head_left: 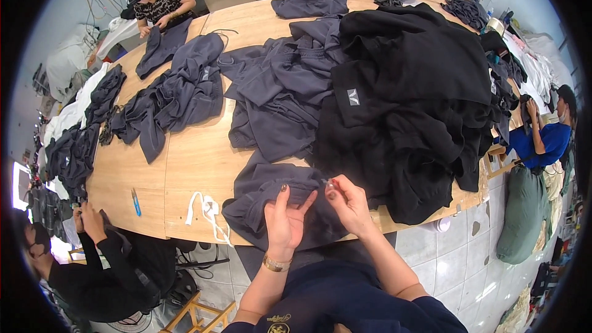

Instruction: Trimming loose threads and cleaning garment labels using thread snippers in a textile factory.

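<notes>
A dark grey garment (253,206) with a gathered waistband lies bunched at the table's near edge, part of it hanging towards my lap. My left hand (285,225) rests against the waistband, palm up, its thumb and fingers spread apart. Just to the right, my right hand (350,206) is closed in a pinch over the same garment. Something small and pale shows at those fingertips, too little to name. Beyond my hands is a heap of similar grey garments (277,92). A large pile of black garments (413,80) stands on the right, one with a light patch.
On the wooden table (197,154), a white cord (209,213) and a blue cutter (135,202) lie to my left. More grey garments (179,92) are spread further left. Co-workers handle cloth at the far side, left and right. A green sack (524,216) stands on the tiled floor.
</notes>
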The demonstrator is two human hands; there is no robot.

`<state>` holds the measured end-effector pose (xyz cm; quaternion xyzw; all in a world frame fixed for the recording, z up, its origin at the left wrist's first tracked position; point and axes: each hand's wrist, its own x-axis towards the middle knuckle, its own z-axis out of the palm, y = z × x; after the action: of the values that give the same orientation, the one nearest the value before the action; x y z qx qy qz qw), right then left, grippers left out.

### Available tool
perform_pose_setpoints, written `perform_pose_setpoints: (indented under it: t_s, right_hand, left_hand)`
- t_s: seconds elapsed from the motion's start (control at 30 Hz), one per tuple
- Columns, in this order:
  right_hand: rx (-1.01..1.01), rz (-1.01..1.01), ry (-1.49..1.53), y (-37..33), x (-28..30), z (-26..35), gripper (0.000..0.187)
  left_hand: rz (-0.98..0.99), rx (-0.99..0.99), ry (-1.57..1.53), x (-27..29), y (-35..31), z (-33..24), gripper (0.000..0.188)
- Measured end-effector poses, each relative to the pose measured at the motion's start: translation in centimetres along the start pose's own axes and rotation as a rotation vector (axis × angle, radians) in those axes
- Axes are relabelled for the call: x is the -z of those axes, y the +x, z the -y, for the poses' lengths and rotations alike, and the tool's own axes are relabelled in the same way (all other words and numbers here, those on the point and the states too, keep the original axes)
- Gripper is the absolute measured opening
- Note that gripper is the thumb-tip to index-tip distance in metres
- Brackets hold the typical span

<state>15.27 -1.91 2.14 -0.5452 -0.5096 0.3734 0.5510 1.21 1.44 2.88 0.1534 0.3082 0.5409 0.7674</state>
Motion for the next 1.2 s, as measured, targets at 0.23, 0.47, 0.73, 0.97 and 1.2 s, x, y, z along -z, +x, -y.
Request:
perform_pose_setpoints:
  t_s: [0.23,0.47,0.73,0.97,1.2]
  right_hand:
    - [0.223,-0.02,-0.487,0.1,-0.4,-0.6,0.025]
    - [0.315,0.008,-0.586,0.3,-0.7,-0.3,0.028]
    - [0.324,0.01,-0.62,0.4,-0.7,-0.2,0.029]
    - [0.269,-0.031,-0.537,0.5,-1.0,-0.6,0.024]
    - [-0.119,-0.04,0.036,0.3,-2.2,0.1,0.011]
  left_hand:
    - [0.015,-0.03,0.017,1.0,0.0,0.3,0.018]
    - [0.022,-0.135,0.098,1.1,0.1,0.7,0.017]
    - [-0.003,-0.204,0.156,0.8,-0.2,1.0,0.014]
    - [0.006,-0.183,0.15,0.5,-0.2,0.6,0.015]
    - [0.029,-0.164,0.16,1.3,0.3,1.1,0.016]
